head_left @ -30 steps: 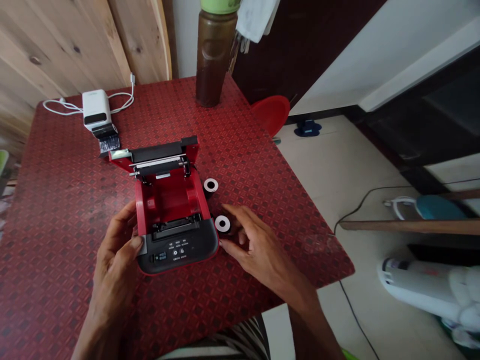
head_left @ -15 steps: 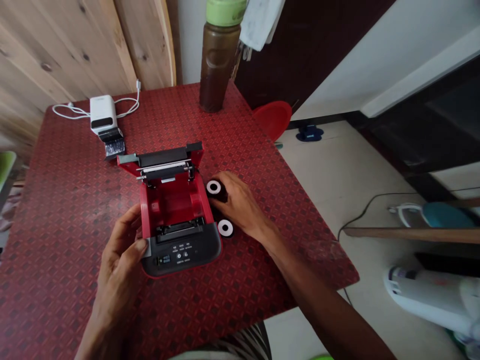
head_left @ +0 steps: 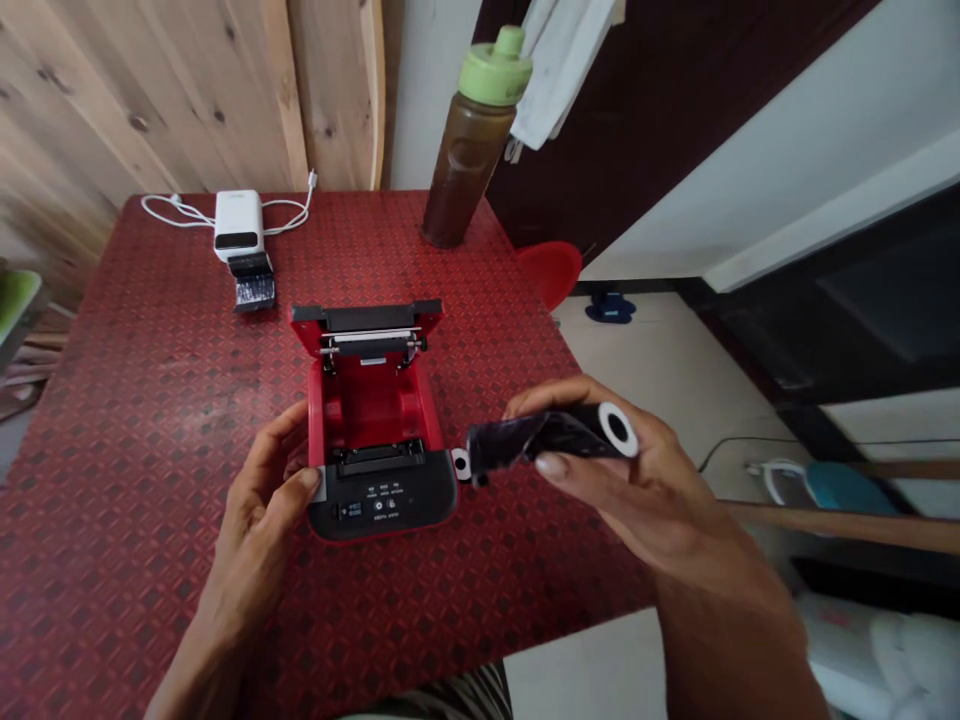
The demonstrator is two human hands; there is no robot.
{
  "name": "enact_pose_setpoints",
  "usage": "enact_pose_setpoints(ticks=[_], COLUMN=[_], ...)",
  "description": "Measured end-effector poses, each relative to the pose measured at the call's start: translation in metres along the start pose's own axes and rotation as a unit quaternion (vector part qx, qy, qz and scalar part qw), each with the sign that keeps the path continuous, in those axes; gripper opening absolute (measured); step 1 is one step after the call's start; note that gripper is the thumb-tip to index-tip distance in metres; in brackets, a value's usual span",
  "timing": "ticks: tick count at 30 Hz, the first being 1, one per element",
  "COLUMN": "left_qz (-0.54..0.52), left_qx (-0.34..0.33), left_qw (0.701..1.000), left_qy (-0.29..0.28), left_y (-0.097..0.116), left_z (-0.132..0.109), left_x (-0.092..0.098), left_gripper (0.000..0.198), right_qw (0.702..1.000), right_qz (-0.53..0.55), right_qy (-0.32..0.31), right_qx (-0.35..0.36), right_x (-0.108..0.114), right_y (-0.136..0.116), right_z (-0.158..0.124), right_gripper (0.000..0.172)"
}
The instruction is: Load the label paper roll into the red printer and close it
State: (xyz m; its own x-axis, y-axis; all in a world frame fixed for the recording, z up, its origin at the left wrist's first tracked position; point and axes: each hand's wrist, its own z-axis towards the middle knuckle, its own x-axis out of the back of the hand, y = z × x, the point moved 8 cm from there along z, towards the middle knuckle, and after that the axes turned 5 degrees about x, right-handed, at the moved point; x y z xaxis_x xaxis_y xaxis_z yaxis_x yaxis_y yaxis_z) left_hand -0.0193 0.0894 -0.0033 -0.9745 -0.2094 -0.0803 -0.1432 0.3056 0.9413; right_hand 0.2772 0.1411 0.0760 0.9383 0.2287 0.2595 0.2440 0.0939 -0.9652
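A small red and black printer (head_left: 382, 500) stands on the table with its lid (head_left: 367, 320) raised and its red inner bay bare. My left hand (head_left: 259, 510) grips the printer's left side, thumb on top of the front corner. To the right of the printer, my right hand (head_left: 637, 470) holds up a black roll with a white core (head_left: 619, 430), its loose dark, shiny strip trailing left. Behind that strip, a second roll (head_left: 460, 464) with a white end stands against the printer's right side, partly hidden.
A white device with a cable (head_left: 238, 215) lies at the back left of the red patterned table (head_left: 165, 480), a black strip in front of it. A brown bottle with a green lid (head_left: 469, 150) stands at the back. A red stool (head_left: 555, 270) is beyond the right edge.
My right hand has lifted one roll off the table and brought it right and nearer to me. My left hand keeps its grip on the printer. The camera view has shifted slightly.
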Motion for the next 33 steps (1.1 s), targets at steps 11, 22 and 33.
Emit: enact_pose_setpoints(ticks=[11, 22, 33], left_qz=[0.001, 0.005, -0.003], left_qx=[-0.007, -0.007, -0.001], left_qw=[1.000, 1.000, 1.000], left_qy=[-0.018, -0.019, -0.021], left_y=[0.009, 0.010, 0.008], left_z=[-0.003, -0.002, -0.002], left_x=[-0.006, -0.006, -0.007], left_gripper=[0.057, 0.054, 0.051], right_qw=[0.962, 0.816, 0.768], right_qz=[-0.202, -0.519, -0.582], right_qy=[-0.146, -0.109, -0.189], right_qx=[0.115, 0.228, 0.190], right_x=[-0.054, -0.120, -0.156], right_y=[-0.055, -0.050, -0.044], right_z=[0.023, 0.043, 0.070], right_gripper=[0.020, 0.015, 0.024])
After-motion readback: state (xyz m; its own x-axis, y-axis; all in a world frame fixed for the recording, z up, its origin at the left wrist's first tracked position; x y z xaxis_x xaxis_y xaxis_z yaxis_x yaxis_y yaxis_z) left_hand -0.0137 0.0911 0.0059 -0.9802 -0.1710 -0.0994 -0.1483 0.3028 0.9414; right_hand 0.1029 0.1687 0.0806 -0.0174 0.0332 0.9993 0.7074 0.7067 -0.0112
